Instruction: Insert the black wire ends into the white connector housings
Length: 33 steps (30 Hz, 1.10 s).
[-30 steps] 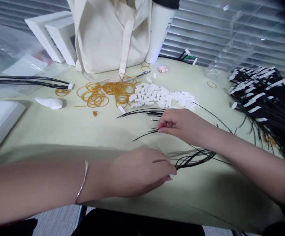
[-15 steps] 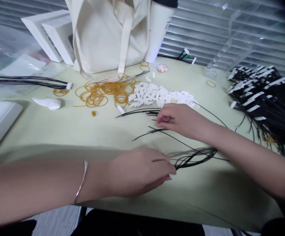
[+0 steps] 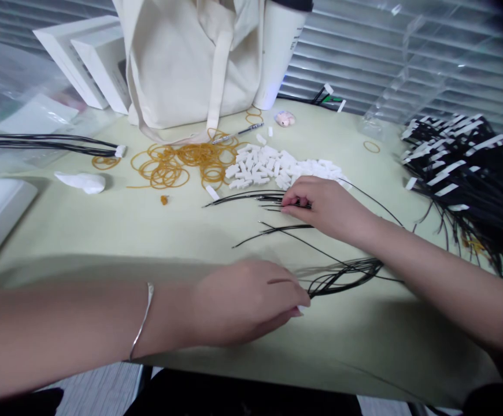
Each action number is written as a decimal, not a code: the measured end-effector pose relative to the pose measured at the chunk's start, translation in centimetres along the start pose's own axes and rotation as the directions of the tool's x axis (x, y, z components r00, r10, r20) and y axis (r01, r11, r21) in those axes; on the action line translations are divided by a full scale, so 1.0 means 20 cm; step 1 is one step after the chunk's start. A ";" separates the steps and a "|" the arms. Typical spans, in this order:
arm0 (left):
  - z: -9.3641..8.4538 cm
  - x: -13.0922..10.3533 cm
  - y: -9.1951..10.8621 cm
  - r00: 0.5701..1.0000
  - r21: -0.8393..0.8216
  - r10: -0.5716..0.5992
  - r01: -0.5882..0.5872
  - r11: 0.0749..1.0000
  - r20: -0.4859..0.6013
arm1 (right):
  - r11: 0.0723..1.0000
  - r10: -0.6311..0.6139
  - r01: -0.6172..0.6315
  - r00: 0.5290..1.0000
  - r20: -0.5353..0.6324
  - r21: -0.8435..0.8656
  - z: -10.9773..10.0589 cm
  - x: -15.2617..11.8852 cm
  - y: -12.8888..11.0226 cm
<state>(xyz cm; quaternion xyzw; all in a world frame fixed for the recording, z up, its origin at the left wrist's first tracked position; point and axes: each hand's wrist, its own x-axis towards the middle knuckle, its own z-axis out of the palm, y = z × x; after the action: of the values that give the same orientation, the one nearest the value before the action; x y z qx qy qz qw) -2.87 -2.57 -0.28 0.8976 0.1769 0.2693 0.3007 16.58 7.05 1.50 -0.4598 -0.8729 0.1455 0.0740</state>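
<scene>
One pale green table [image 3: 169, 231] bears a cream cloth bag [image 3: 177, 69] at the back and a heap of black cables [image 3: 477, 190] at right. Left hand [image 3: 251, 300]: fingers closed on one end of a looped wire bundle [image 3: 351, 280], near the front edge. Right hand [image 3: 325, 205]: fingers curled, thumb close, at the loose black wires [image 3: 245, 195]; whether it grips any cannot be told. White plastic pieces [image 3: 262, 164] lie just behind these wires, beside tangled rubber bands [image 3: 160, 164]

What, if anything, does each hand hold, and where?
The left hand holds the black wire bundle by its gathered end. The right hand is at the loose wire ends; grip unclear.
</scene>
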 end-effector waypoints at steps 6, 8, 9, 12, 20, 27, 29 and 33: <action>0.00 0.00 -0.01 1.000 -0.003 0.010 -0.010 1.000 -0.011 | 1.000 0.007 -0.007 1.000 0.019 -0.004 0.00 0.00 -0.02; 0.00 0.00 -0.01 1.000 0.002 0.018 -0.018 1.000 -0.001 | 1.000 0.007 -0.007 0.999 0.042 -0.005 0.00 -0.01 -0.03; 0.00 0.00 -0.01 1.000 0.005 0.019 -0.019 1.000 0.005 | 1.000 0.006 -0.006 0.998 0.058 -0.006 0.00 -0.02 -0.03; 0.00 0.00 0.00 1.000 0.012 0.009 -0.009 1.000 0.015 | 1.000 -0.003 0.003 0.994 0.108 -0.002 -0.01 -0.05 -0.06; -0.01 0.00 0.00 1.000 -0.005 -0.009 0.009 1.000 0.019 | 1.000 0.013 -0.015 0.983 0.183 0.009 -0.01 -0.07 -0.11; 0.00 0.00 0.00 1.000 -0.006 -0.001 0.001 1.000 0.014 | 1.000 -0.007 0.003 0.977 0.213 0.021 -0.01 -0.05 -0.12; 0.00 0.00 0.00 1.000 -0.010 0.008 -0.007 1.000 0.013 | 0.999 -0.026 0.019 0.975 0.221 0.033 -0.02 -0.03 -0.12; 0.00 0.00 0.00 1.000 -0.009 0.017 -0.017 1.000 0.007 | 0.999 -0.047 0.045 0.970 0.240 0.014 -0.02 -0.01 -0.11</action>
<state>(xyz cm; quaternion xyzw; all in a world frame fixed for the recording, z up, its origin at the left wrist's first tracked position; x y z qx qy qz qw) -2.84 -2.51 -0.35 0.8987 0.1669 0.2697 0.3029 15.12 5.76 2.68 -0.4181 -0.8853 0.2018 -0.0269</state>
